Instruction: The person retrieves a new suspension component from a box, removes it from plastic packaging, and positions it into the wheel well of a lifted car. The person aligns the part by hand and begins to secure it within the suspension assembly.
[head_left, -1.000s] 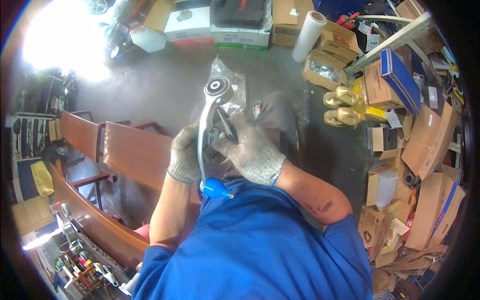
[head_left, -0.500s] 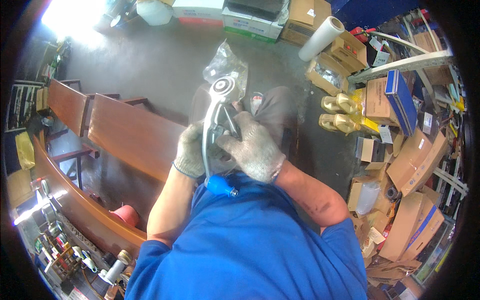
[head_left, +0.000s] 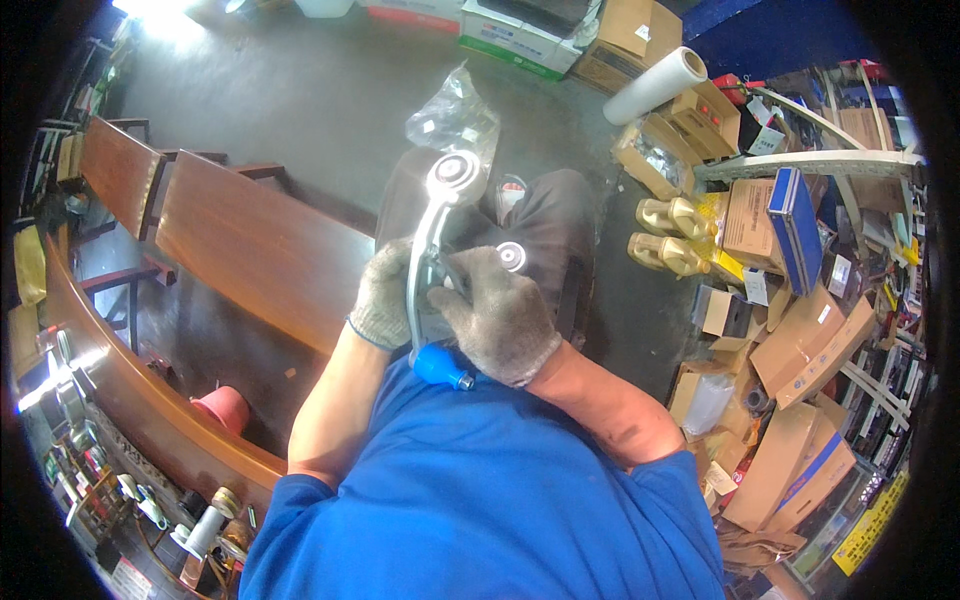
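Observation:
I hold a curved silver metal tool (head_left: 424, 232) over my lap, a wide round disc at its far end and a blue piece (head_left: 437, 366) at the near end. My left hand (head_left: 383, 293), in a grey-white knit glove, is closed round the left side of its arm. My right hand (head_left: 500, 317), gloved too, pinches the dark middle part of the tool. A second, smaller disc (head_left: 511, 257) shows just beyond my right hand; the link between it and the tool is hidden. Past my knees lies a clear plastic bag (head_left: 455, 108).
A brown wooden bench (head_left: 262, 250) stands on my left, with a curved wooden edge (head_left: 150, 400) and a red bucket (head_left: 222, 408) nearer. On the right are yellowish jugs (head_left: 668, 253), a blue box (head_left: 793, 230), a roll of film (head_left: 655, 85) and several cardboard boxes (head_left: 815, 345).
A second disc has come into sight beside my right hand. My right hand has shifted slightly nearer and turned, while the left keeps its hold. The whole view has shifted a little.

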